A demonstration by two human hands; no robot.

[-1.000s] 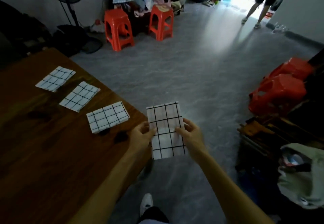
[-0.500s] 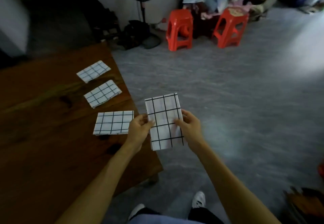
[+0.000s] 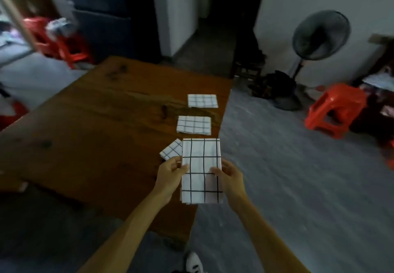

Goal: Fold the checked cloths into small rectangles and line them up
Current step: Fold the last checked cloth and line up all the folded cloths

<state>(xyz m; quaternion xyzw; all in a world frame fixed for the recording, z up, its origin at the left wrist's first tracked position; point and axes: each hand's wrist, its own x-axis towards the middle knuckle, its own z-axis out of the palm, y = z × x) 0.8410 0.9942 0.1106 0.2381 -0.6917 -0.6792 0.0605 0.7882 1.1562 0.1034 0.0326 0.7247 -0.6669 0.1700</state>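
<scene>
I hold a folded white checked cloth [image 3: 201,170] upright in front of me, above the right edge of the wooden table [image 3: 102,127]. My left hand [image 3: 170,174] pinches its left edge and my right hand [image 3: 229,176] pinches its right edge. Three folded checked cloths lie in a line along the table's right side: the far one [image 3: 202,101], the middle one [image 3: 194,124], and the near one [image 3: 171,152], which is mostly hidden behind the held cloth.
Grey floor lies right of the table. A red stool [image 3: 334,110] and a standing fan [image 3: 319,35] are at the right, more red stools [image 3: 64,44] at the far left. My shoe [image 3: 195,264] shows at the bottom.
The view has swung left, so the table now fills the middle. My hands with the folded cloth have moved over the table's right edge, in front of the nearest folded cloth.
</scene>
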